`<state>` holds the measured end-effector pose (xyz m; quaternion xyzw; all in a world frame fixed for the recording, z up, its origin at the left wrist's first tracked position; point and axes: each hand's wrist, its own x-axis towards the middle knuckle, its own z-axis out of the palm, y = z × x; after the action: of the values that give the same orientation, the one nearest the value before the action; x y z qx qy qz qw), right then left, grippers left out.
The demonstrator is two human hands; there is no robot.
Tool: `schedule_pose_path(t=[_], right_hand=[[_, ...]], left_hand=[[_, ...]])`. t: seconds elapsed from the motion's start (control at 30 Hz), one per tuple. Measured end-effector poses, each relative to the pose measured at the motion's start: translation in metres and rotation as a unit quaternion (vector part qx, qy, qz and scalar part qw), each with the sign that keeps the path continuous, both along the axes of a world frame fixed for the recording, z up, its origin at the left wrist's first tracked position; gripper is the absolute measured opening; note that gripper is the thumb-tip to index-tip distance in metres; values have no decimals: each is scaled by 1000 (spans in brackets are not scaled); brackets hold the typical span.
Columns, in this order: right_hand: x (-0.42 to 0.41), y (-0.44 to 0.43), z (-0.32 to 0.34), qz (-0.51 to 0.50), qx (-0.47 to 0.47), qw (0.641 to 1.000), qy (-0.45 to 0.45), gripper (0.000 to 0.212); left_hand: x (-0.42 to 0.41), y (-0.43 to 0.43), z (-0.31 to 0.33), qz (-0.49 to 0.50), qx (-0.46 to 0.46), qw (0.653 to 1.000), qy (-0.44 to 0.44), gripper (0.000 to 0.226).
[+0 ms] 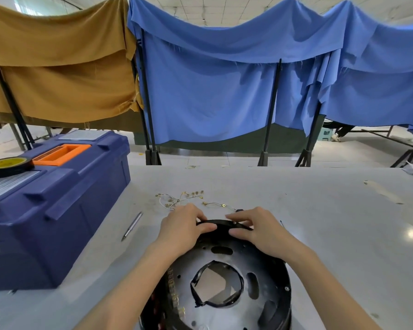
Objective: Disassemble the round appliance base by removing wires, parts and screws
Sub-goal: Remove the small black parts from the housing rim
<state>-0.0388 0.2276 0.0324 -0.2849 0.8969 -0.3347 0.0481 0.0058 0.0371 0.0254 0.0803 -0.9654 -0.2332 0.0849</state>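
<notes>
One wide-angle view, worn on the head, faces forward and down across the table (320,222). It sits close over the base (265,265), whose near rim runs off the bottom edge. Left of the base the toolbox (65,210) fills the side; beyond the base the view reaches hanging cloths (212,91). Straight lines bow near the frame's edges.

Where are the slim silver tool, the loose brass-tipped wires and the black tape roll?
slim silver tool (132,226): head view, mid-shaft.
loose brass-tipped wires (178,201): head view, tangle's middle.
black tape roll (10,173): head view, outer side wall.
</notes>
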Motion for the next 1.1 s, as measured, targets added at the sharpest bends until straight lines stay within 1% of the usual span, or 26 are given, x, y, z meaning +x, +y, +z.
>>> schedule_pose_path(t=[0.07, 0.1, 0.13, 0.17, 0.23, 0.33, 0.37, 0.4, 0.47, 0.53, 0.63, 0.67, 0.7, 0.77, 0.83, 0.9, 1.03, 1.1], right_hand=[[4, 13, 6, -30, 63, 998, 5, 66], [6, 22, 9, -39, 102, 994, 2, 73], [10, 31, 13, -41, 140, 989, -7, 75], [13, 38, 16, -40, 174, 984, -19, 73], [18, 45, 18, -35, 208, 977, -35, 56], [19, 40, 15, -42, 177, 983, -25, 23], [18, 37, 13, -46, 176, 983, -11, 17], [16, 36, 11, -51, 177, 983, 2, 17], [10, 34, 7, -67, 168, 983, 20, 29], [6, 30, 4, -80, 124, 988, 35, 35], [7, 25, 3, -89, 32, 995, 29, 36], [8, 26, 2, -96, 26, 994, 34, 40], [10, 27, 1, -106, 41, 992, 47, 46], [13, 34, 2, -124, 112, 984, 64, 53], [13, 40, 3, -123, 178, 975, 45, 49], [12, 42, 4, -116, 181, 976, 42, 44], [3, 36, 0, -94, 135, 983, 81, 49], [0, 31, -2, -86, 65, 992, 59, 42]], left_hand=[[1, -2, -1, 7, 1, 1000, 5, 32], [1, -4, -2, 8, 5, 1000, 5, 32], [1, -5, -2, 9, 8, 1000, 3, 31], [1, -6, -2, 10, 8, 1000, 0, 31], [2, -7, 0, 12, 4, 1000, -5, 30], [4, -4, 2, 15, 2, 1000, -13, 31], [6, -3, 3, 18, -2, 1000, -17, 33], [8, -3, 3, 21, -7, 1000, -22, 37], [11, -2, 5, 19, -22, 999, -31, 45], [12, -2, 7, 9, -41, 998, -47, 50], [13, -2, 11, -13, -76, 992, -96, 57], [13, -2, 11, -19, -83, 990, -114, 59], [14, -3, 11, -23, -88, 987, -129, 62], [15, -2, 11, -28, -96, 985, -142, 71], [17, 1, 11, -35, -94, 987, -121, 76], [18, 4, 10, -33, -92, 991, -92, 70], [20, 13, 9, 13, -140, 988, -70, 49], [20, 16, 10, 26, -159, 986, -37, 49]])
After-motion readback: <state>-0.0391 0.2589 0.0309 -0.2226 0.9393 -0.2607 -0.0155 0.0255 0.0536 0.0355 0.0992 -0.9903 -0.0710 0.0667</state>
